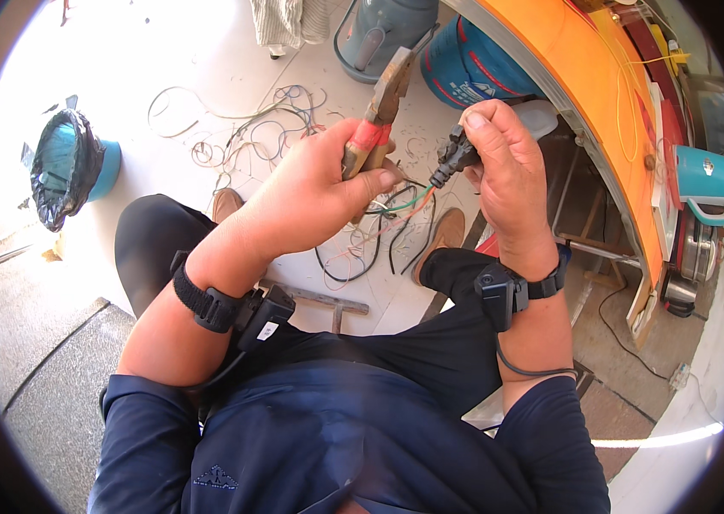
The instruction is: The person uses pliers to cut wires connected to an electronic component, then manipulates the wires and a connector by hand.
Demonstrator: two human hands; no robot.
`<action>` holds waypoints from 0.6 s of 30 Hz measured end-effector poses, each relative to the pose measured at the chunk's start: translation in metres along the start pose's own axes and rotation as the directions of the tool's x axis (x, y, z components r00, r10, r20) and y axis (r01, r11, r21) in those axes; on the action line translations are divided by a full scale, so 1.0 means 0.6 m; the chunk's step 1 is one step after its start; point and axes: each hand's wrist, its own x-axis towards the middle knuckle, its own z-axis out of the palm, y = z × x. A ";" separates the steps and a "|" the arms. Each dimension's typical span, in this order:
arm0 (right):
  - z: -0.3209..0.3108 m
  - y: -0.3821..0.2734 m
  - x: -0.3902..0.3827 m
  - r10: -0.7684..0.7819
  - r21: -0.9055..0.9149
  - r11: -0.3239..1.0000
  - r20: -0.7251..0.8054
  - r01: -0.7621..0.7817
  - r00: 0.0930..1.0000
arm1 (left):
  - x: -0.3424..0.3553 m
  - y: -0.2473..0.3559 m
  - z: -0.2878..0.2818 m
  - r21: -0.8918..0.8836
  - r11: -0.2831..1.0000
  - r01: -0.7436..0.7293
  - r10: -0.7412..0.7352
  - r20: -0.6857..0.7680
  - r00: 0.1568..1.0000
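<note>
My left hand (306, 195) is closed around a pair of worn pliers (391, 90), whose handles are wrapped with red tape near the jaws. The jaws point up and away, with nothing visible between them. To the right, my right hand (512, 176) pinches a black wire connector (454, 158) between thumb and fingers. Green, orange and other thin wires (417, 202) run from the connector's lower end toward my left hand. Pliers and connector are apart. My left fingers partly hide the pliers' handles, and the far ends of the wires cannot be made out.
Loose wires and scraps (263, 128) litter the floor ahead. A blue bin with a black bag (66, 167) stands at left. Ahead are a grey-blue container (383, 38) and a blue bucket (473, 68). An orange tabletop (584, 77) curves along the right, with a teal kettle (704, 180) beyond.
</note>
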 end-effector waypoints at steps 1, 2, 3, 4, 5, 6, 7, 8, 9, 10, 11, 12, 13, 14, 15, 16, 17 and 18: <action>-0.007 0.001 0.002 -0.058 -0.069 0.996 0.019 0.060 0.998 | 0.000 -0.001 -0.003 0.122 0.991 -0.059 0.060 -0.004 0.998; -0.012 -0.002 0.003 -0.059 -0.102 0.993 0.024 0.061 0.998 | 0.000 -0.004 -0.009 0.242 0.963 -0.116 0.120 -0.001 0.993; -0.016 -0.008 0.005 -0.058 -0.134 0.989 0.029 0.061 0.998 | 0.000 -0.006 -0.014 0.358 0.918 -0.170 0.178 0.009 0.984; -0.020 -0.012 0.006 -0.056 -0.166 0.984 0.035 0.061 0.998 | -0.002 -0.007 -0.016 0.417 0.901 -0.122 0.124 0.022 0.992; -0.023 -0.011 0.007 -0.058 -0.188 0.980 0.049 0.067 0.997 | -0.004 -0.008 -0.017 0.474 0.877 -0.076 0.068 0.033 0.997; -0.026 -0.010 0.009 -0.059 -0.208 0.975 0.065 0.072 0.996 | -0.007 -0.008 -0.018 0.531 0.847 -0.030 0.011 0.038 0.999; -0.028 -0.008 0.010 -0.060 -0.228 0.971 0.081 0.077 0.995 | -0.010 -0.010 -0.016 0.532 0.845 -0.049 0.022 0.057 0.998; -0.030 -0.010 0.010 -0.063 -0.235 0.969 0.080 0.081 0.995 | -0.015 -0.012 -0.013 0.533 0.844 -0.069 0.034 0.076 0.997; -0.031 -0.015 0.009 -0.066 -0.245 0.966 0.080 0.084 0.995 | -0.019 -0.014 -0.011 0.531 0.843 -0.089 0.045 0.094 0.994; -0.032 -0.018 0.009 -0.069 -0.254 0.963 0.080 0.087 0.994 | -0.021 -0.019 -0.009 0.566 0.816 -0.119 0.076 0.099 0.992; -0.035 -0.018 0.010 -0.073 -0.298 0.950 0.079 0.094 0.994 | -0.023 -0.024 -0.007 0.600 0.786 -0.149 0.107 0.105 0.989; -0.037 -0.016 0.011 -0.078 -0.341 0.935 0.078 0.100 0.994 | -0.024 -0.027 -0.007 0.633 0.754 -0.175 0.137 0.110 0.984; -0.039 -0.016 0.012 -0.082 -0.382 0.918 0.079 0.106 0.993 | -0.024 -0.027 -0.006 0.645 0.740 -0.192 0.155 0.114 0.981; -0.037 -0.018 0.012 -0.067 -0.403 0.910 0.088 0.097 0.994 | -0.024 -0.025 -0.005 0.656 0.726 -0.208 0.173 0.119 0.978; -0.035 -0.022 0.012 -0.051 -0.424 0.901 0.097 0.088 0.994 | -0.024 -0.025 -0.003 0.666 0.712 -0.223 0.190 0.123 0.974; -0.033 -0.025 0.011 -0.035 -0.445 0.892 0.107 0.079 0.994 | -0.023 -0.025 -0.002 0.697 0.683 -0.221 0.186 0.128 0.974; -0.031 -0.025 0.011 -0.052 -0.471 0.876 0.121 0.104 0.991 | -0.021 -0.025 -0.001 0.726 0.651 -0.220 0.181 0.132 0.975; -0.030 -0.025 0.010 -0.070 -0.495 0.859 0.136 0.129 0.988 | -0.019 -0.025 -0.001 0.755 0.619 -0.219 0.178 0.137 0.975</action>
